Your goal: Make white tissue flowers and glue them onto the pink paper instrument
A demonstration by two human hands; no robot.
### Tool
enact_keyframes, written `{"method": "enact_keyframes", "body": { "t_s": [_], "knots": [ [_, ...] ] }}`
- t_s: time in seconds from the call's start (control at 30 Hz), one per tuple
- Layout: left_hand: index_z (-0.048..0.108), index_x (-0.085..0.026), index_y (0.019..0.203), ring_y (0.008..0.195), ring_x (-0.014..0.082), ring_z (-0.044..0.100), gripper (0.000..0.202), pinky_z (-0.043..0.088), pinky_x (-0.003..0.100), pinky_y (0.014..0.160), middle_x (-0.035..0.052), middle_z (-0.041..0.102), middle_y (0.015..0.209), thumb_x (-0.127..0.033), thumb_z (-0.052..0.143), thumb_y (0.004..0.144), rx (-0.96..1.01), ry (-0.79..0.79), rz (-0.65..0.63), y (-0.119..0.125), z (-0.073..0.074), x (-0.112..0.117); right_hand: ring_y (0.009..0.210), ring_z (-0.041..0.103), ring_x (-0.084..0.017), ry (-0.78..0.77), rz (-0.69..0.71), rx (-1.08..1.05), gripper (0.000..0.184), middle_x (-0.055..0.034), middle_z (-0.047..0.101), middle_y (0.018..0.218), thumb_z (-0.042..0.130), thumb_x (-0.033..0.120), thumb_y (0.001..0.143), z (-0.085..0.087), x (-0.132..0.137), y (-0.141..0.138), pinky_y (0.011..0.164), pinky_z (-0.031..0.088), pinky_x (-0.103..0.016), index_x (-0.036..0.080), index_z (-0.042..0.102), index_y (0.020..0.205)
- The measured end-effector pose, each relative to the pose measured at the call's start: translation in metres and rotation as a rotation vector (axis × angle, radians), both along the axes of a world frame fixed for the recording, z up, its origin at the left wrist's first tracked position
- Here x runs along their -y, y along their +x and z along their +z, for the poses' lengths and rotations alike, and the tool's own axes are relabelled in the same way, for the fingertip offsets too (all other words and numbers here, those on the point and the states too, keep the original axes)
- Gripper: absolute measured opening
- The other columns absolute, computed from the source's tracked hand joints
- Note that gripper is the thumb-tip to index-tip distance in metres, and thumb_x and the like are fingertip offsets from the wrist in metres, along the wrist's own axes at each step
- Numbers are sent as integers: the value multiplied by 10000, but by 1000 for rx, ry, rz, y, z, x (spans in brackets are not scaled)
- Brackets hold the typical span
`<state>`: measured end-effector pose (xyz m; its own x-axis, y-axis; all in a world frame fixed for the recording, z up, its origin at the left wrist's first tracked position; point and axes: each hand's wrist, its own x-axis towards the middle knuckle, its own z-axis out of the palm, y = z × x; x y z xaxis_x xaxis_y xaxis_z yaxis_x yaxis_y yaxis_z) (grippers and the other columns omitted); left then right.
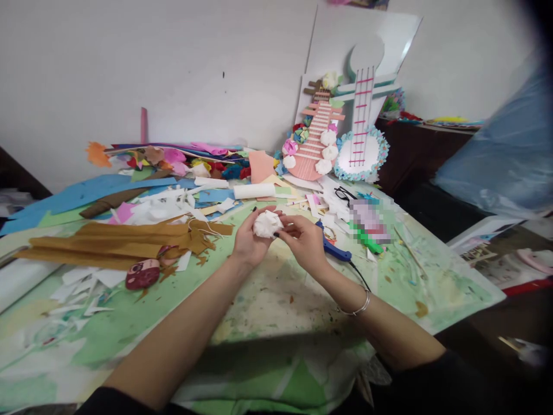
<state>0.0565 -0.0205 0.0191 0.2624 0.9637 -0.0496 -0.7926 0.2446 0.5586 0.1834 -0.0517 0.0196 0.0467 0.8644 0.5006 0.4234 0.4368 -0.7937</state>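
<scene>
Spreading from the near edge to the wall, the worktop [268,311] is covered with cut and crumpled paper, most thickly along the left and far edges. Across its left half a long, creased sheet of brown paper [103,241] is laid, its torn end turned toward the middle. Sheets of blue paper [99,193] are heaped at the far left corner. At the far edge, toward its right end, two craft guitars are stood upright side by side: a white guitar [359,124], ringed with blue trim at the base, and a pink guitar [311,141], dressed with coloured and white blooms.

Both hands are brought together above the middle of the worktop. The left hand [249,243] is turned palm up and cupped around a white paper flower [266,225], by which the flower is held. The right hand [307,239] is set against the flower's right side, with thumb and fingers touching it; whether a petal is pinched cannot be told. A bracelet [358,304] is worn on the right wrist.

Toward the left edge, a maroon item [142,274] is placed just beside the brown paper. A white roll [254,191] is laid near the far edge. A blue tool [337,250] with a dark cord is rested just right of the right hand, and black glasses [345,194] are left near the far right corner.
</scene>
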Motion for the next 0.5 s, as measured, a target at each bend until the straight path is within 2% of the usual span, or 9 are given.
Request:
{"method": "enact_keyframes", "body": {
  "t_s": [0.13, 0.23, 0.37, 0.43, 0.5],
  "knots": [
    [681, -106, 931, 837, 178, 668, 234, 528, 287, 747, 94, 706, 939, -237, 488, 906, -18, -27, -2, 2, -4, -1, 719, 671, -133, 17, -17, 49, 203, -65, 698, 964, 678, 146, 755, -6, -4, -1, 701, 568, -282, 176, 689, 956],
    [668, -101, 940, 812, 171, 667, 225, 542, 284, 709, 95, 700, 924, -236, 491, 909, -15, -76, -7, 1, -5, -2, 700, 678, -121, -3, -2, 107, 215, -68, 698, 1007, 686, 132, 748, -3, -2, 0, 698, 571, -272, 177, 688, 957],
    [631, -77, 988, 878, 227, 685, 322, 586, 362, 731, 144, 689, 974, -299, 400, 950, 17, -150, -4, -3, -4, -4, 686, 686, -114, -68, 14, 226, 253, -46, 719, 1001, 737, 203, 743, 19, -13, 20, 691, 563, -254, 189, 693, 992],
    [611, -56, 1024, 944, 271, 685, 354, 600, 430, 777, 175, 680, 1026, -322, 391, 948, 43, -183, 14, -5, -3, -4, 696, 685, -121, -107, -56, 273, 195, -32, 728, 934, 700, 231, 796, 36, -33, 44, 711, 555, -267, 181, 693, 985],
    [593, -24, 1074, 975, 307, 682, 363, 610, 464, 786, 202, 674, 1049, -310, 422, 931, 70, -234, 40, -5, -2, -3, 708, 685, -121, -162, -144, 301, 159, -21, 721, 886, 649, 203, 845, 52, -65, 75, 740, 554, -287, 162, 679, 996]
  ]
}}
